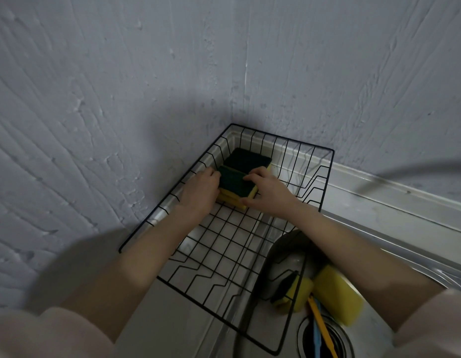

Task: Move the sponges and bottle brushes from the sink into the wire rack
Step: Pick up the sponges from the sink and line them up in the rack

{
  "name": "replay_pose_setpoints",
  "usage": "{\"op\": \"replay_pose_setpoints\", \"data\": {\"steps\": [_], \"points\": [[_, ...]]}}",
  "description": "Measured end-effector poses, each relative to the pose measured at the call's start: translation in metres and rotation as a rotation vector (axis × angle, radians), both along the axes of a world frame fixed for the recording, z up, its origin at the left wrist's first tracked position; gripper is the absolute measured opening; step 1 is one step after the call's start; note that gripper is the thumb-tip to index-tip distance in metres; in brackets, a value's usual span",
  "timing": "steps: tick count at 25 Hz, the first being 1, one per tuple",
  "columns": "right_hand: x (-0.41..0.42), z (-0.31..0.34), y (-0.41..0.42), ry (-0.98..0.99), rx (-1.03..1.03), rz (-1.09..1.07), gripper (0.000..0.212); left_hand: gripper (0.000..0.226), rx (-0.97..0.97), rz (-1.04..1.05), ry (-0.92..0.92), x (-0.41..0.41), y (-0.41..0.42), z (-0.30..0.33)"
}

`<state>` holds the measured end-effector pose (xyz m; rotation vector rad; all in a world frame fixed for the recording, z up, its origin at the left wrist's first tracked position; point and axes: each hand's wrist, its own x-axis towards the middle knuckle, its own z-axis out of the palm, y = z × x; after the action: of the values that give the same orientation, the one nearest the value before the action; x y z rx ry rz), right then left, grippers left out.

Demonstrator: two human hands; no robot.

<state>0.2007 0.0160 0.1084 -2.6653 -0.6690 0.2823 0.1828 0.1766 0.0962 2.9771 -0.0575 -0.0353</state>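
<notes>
While both hands, left and right, hold a stack of sponges in the wire rack's far corner, more sponges and brush handles wait in the sink, behind the right forearm and nearer that hand.

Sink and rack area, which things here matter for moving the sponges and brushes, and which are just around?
Part of the job:
wire rack
sponges in the rack
stacked sponges under both hands, left hand, right hand
sponges in the sink
brush handles

Just around:
sink drain
wall
</notes>
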Motion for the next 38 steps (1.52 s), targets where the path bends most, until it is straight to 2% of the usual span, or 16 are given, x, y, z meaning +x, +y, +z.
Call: {"op": "replay_pose_setpoints", "data": {"steps": [6,13,17,23,26,31,38], "points": [[-0.001,-0.001,0.002,-0.027,-0.030,0.010,0.061,0.039,-0.015,0.005,0.013,0.002,-0.003,0.000],[-0.006,0.021,-0.006,0.082,-0.096,0.060,0.067,0.054,0.032,-0.072,0.028,-0.010,-0.003,0.015],[-0.023,0.049,-0.015,0.000,-0.049,0.052,0.063,0.044,-0.049,-0.099,-0.036,-0.027,-0.014,0.045],[-0.058,0.093,-0.048,-0.112,-0.011,0.000,0.055,0.044,-0.024,-0.154,-0.146,-0.062,-0.047,0.092],[-0.084,0.105,-0.071,-0.128,0.002,-0.046,0.058,0.043,-0.047,-0.178,-0.165,-0.085,-0.070,0.106],[-0.125,0.098,-0.119,-0.139,-0.004,-0.145,0.058,0.039,-0.174,-0.214,-0.174,-0.121,-0.121,0.105],[-0.155,0.058,-0.169,-0.032,-0.030,-0.219,0.058,0.038,-0.315,-0.239,-0.093,-0.157,-0.171,0.063]]}}
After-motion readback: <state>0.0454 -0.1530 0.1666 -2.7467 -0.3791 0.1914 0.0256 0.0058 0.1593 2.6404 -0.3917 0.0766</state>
